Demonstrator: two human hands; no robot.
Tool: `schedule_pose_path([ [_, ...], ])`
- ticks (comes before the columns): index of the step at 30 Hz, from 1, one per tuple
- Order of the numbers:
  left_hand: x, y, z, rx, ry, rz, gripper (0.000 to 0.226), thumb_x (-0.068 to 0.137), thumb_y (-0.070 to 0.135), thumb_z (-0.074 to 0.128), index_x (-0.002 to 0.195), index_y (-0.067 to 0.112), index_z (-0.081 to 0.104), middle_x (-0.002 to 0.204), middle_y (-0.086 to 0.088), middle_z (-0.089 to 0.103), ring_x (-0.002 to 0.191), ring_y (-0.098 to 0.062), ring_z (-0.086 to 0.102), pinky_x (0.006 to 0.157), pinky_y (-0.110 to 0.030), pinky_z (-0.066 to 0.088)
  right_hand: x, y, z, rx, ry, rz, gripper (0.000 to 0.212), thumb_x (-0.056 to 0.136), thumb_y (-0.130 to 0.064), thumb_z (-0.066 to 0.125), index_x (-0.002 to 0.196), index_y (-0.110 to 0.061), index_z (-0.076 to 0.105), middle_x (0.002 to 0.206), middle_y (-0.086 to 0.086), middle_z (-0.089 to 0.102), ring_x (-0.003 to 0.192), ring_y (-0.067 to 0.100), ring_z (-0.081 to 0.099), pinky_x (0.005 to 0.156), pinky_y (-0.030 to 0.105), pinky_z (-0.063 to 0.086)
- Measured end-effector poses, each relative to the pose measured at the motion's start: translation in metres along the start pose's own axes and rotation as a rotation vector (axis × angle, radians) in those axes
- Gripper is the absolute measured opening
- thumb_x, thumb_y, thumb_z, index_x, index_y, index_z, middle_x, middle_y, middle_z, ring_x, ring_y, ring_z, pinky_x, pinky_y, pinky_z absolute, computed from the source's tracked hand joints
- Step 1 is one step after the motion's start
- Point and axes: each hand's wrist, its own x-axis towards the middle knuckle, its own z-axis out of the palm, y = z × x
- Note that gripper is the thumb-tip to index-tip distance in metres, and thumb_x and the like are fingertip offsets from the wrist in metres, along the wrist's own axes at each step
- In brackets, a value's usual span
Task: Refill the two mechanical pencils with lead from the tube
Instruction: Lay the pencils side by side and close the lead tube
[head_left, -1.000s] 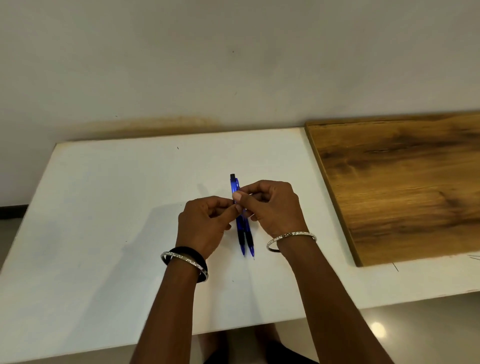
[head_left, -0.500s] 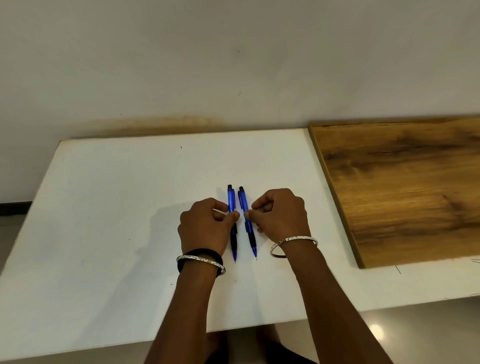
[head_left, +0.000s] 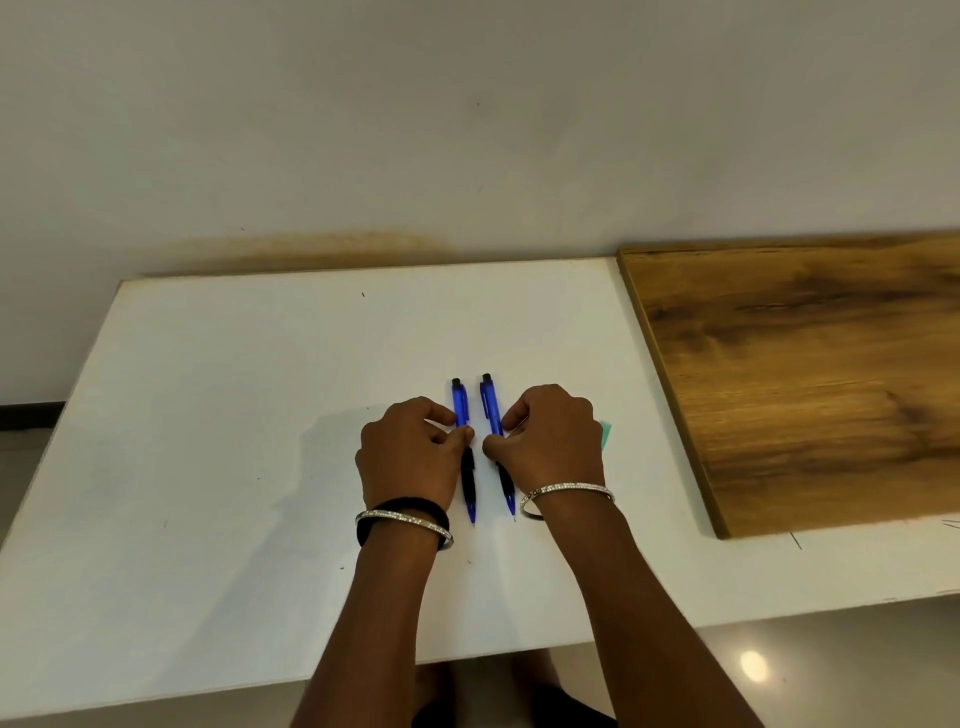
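Apparently unstarted | left hand (head_left: 410, 452) pinches left pencil (head_left: 464, 447), right hand (head_left: 550, 441) pinches right pencil (head_left: 496, 441), both flat on table (head_left: 234, 441), caps on | teal sliver (head_left: 605, 432), maybe lead tube, beyond right hand | refilling remains

Left hand (head_left: 410, 449) and right hand (head_left: 550, 441) rest knuckles-up, side by side, fingers curled, thumb and forefinger pinched. Forearms extend from 6 o'clock, converging toward 12 o'clock.
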Motion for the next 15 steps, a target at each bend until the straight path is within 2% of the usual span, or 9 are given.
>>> schedule_pose_path([
  [5, -0.0001, -0.0013, -0.0018, 0.004, 0.001, 0.001, 0.02, 0.078, 0.035, 0.075, 0.093, 0.021, 0.071, 0.079, 0.0, 0.075, 0.074, -0.016, 0.071, 0.08, -0.037, 0.057, -0.0017, -0.0036, 0.0019, -0.03, -0.046, 0.003, 0.043, 0.067, -0.048, 0.083, 0.089, -0.015, 0.066, 0.08, -0.004, 0.062, 0.083, 0.015, 0.061, 0.078, 0.028, 0.051],
  [10, 0.0, -0.0024, -0.0023, -0.007, -0.001, -0.003, 0.02, 0.078, 0.034, 0.075, 0.093, 0.021, 0.071, 0.08, -0.001, 0.075, 0.074, -0.017, 0.071, 0.08, -0.038, 0.057, -0.0008, -0.0047, 0.002, -0.055, -0.046, 0.03, 0.038, 0.069, -0.043, 0.083, 0.091, -0.015, 0.068, 0.09, 0.0, 0.071, 0.09, 0.018, 0.064, 0.079, 0.029, 0.051],
  [15, 0.001, -0.002, -0.0027, 0.0, -0.004, 0.0, 0.021, 0.078, 0.035, 0.075, 0.094, 0.021, 0.071, 0.08, -0.001, 0.075, 0.074, -0.016, 0.071, 0.081, -0.038, 0.057, -0.0031, -0.0083, 0.0007, -0.052, -0.031, 0.033, 0.044, 0.068, -0.05, 0.079, 0.091, -0.014, 0.068, 0.087, 0.0, 0.068, 0.087, 0.017, 0.063, 0.075, 0.028, 0.05],
])
